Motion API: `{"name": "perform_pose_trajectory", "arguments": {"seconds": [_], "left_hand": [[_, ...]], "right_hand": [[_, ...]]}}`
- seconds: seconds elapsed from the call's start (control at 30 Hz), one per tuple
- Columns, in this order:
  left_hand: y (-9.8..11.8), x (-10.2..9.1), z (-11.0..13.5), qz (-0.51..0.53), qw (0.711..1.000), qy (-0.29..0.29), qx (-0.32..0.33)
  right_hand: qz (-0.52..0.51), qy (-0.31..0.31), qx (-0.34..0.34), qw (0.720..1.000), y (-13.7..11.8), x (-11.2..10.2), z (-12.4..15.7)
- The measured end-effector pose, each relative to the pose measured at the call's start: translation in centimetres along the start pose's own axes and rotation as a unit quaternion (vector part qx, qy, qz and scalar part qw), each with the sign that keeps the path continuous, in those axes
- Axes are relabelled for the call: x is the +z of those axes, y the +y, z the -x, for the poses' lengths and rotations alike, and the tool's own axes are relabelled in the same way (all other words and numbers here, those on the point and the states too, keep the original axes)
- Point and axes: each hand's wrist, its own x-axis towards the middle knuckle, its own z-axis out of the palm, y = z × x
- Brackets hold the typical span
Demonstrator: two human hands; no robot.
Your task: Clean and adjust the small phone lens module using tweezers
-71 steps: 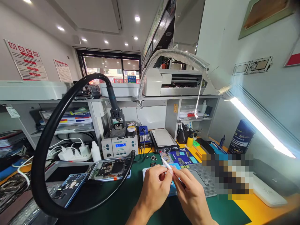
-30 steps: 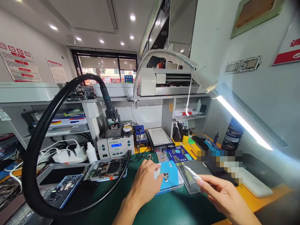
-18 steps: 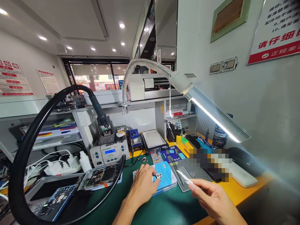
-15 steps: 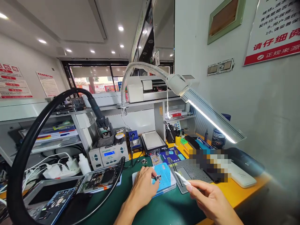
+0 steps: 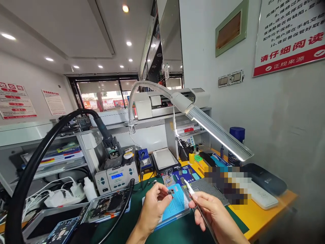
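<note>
My left hand (image 5: 155, 206) pinches a small camera module (image 5: 171, 192) between thumb and fingertips, over a blue-and-white box (image 5: 179, 200). In my right hand (image 5: 215, 211) is a slim grey tool (image 5: 207, 222) with a white pointed tip (image 5: 188, 187), which looks like wrapped tissue or cotton. That tip points up and left, apart from the module. Beyond the box lies a grey perforated mat (image 5: 203, 186), partly hidden by my right hand.
A hot-air station (image 5: 118, 178) and an opened phone or tablet (image 5: 106, 203) stand on the left, with a black hose (image 5: 19, 176) arching over. A lamp (image 5: 220, 135) hangs above the right side. A white power bank (image 5: 264, 196) lies at right.
My left hand has lifted the module slightly and turned it. My right hand has moved left, and its white tip now points more upward. The camera view has tilted up.
</note>
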Motion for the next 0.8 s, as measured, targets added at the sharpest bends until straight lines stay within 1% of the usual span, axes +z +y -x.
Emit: {"name": "perform_pose_trajectory", "arguments": {"seconds": [0.03,0.13,0.3,0.4,0.53,0.7,0.77,0.8], "left_hand": [[0.5,0.0,0.1,0.025,1.0,-0.001,-0.005],[1.7,0.0,0.3,0.054,0.998,-0.006,-0.015],[2.3,0.1,-0.2,0.079,0.997,0.005,-0.011],[2.2,-0.3,-1.1,0.082,0.996,0.025,-0.01],[2.2,-0.7,-2.3,0.107,0.993,0.051,-0.005],[2.0,-1.1,-2.6,0.139,0.988,0.071,-0.001],[1.7,-1.4,-2.6,0.143,0.986,0.08,-0.006],[1.6,-1.6,-2.6,0.148,0.985,0.085,-0.008]], "right_hand": [[-0.01,-0.004,0.002,1.0,0.2,0.0,-0.1],[-0.033,-0.017,0.0,0.999,0.8,-0.2,-0.6],[-0.046,-0.046,-0.005,0.998,0.8,-0.7,-1.6],[-0.054,-0.037,-0.001,0.998,0.1,-0.6,-2.0],[-0.094,0.001,-0.017,0.995,-1.1,0.0,-2.2],[-0.208,-0.038,-0.009,0.977,-2.8,0.6,-3.0],[-0.215,-0.022,-0.016,0.976,-3.4,1.2,-3.5],[-0.2,-0.008,-0.026,0.979,-3.7,1.6,-3.9]]}}
